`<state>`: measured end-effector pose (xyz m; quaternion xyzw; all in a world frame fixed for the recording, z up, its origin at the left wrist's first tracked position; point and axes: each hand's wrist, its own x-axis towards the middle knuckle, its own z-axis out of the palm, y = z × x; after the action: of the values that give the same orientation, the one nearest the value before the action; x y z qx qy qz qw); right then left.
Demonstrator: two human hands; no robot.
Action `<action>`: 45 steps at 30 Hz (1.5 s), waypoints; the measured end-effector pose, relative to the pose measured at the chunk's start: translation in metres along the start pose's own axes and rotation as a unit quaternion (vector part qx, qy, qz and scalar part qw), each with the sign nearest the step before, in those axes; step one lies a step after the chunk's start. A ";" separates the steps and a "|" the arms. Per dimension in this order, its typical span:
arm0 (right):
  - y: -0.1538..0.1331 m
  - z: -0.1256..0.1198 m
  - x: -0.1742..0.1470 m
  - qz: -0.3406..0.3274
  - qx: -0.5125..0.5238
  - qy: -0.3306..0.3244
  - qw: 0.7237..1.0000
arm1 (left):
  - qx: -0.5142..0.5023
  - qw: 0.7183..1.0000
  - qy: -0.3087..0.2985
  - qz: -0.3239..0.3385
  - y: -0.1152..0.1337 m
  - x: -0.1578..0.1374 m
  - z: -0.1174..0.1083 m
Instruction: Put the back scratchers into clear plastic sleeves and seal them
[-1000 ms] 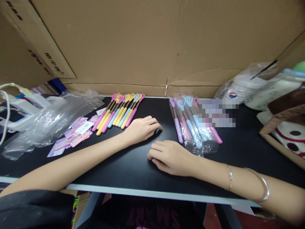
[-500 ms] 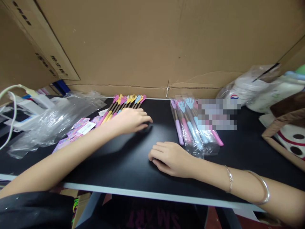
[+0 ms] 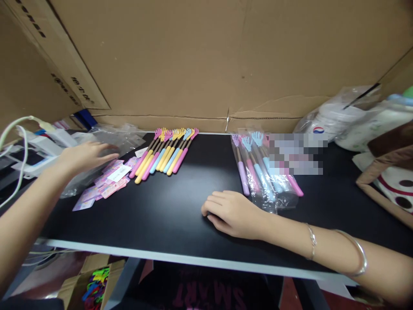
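Note:
My left hand (image 3: 87, 158) is at the left, with its fingers stretched over a pile of clear plastic bags (image 3: 124, 137); whether it touches them I cannot tell. Beside it lie overlapping pink and purple printed cards (image 3: 106, 183), one bearing a white label. Further right is a row of back scratchers (image 3: 164, 157) with claw heads and pink, yellow and blue handles. My right hand (image 3: 230, 215) rests on the black table, its fingers curled under and nothing visible in them. Nearest to it are several back scratchers in clear bags (image 3: 261, 172), with a lilac-handled one (image 3: 242, 172) at their left edge.
A cardboard wall (image 3: 193, 64) closes off the back of the table (image 3: 155, 224). White devices with cables (image 3: 41, 148) stand far left. At the right are a bagged white cup (image 3: 335, 118) and a brown-handled bag (image 3: 393, 172). Below sits a box of colourful items (image 3: 97, 286).
My left hand has moved left, from above the row of back scratchers to the plastic bags, uncovering the handles and cards. My right hand has stayed in place.

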<state>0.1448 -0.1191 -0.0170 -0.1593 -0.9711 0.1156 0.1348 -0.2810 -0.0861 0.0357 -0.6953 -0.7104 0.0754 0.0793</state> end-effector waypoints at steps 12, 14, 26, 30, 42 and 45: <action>-0.001 0.000 0.000 0.005 -0.008 -0.001 1.000 | 0.070 0.997 -0.016 -0.042 0.018 -0.002 0.004; -0.001 0.000 0.000 0.006 -0.009 -0.002 1.000 | 0.094 0.994 -0.007 -0.055 0.020 -0.002 0.002; -0.003 -0.001 0.000 0.005 -0.020 -0.007 1.000 | 0.092 0.983 -0.021 -0.157 0.025 0.005 -0.023; -0.002 -0.002 0.000 -0.001 -0.032 -0.008 0.999 | 0.080 0.981 -0.019 -0.176 0.030 0.005 -0.035; -0.002 0.000 0.001 -0.014 -0.060 0.000 0.998 | -0.075 0.948 0.278 -0.134 0.103 -0.001 -0.081; -0.003 0.000 0.000 -0.013 -0.064 0.001 0.998 | -0.117 0.939 0.317 -0.066 0.129 0.001 -0.088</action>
<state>0.1442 -0.1217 -0.0161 -0.1553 -0.9783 0.0517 0.1271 -0.1362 -0.0825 0.0937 -0.6390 -0.6965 -0.2381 0.2233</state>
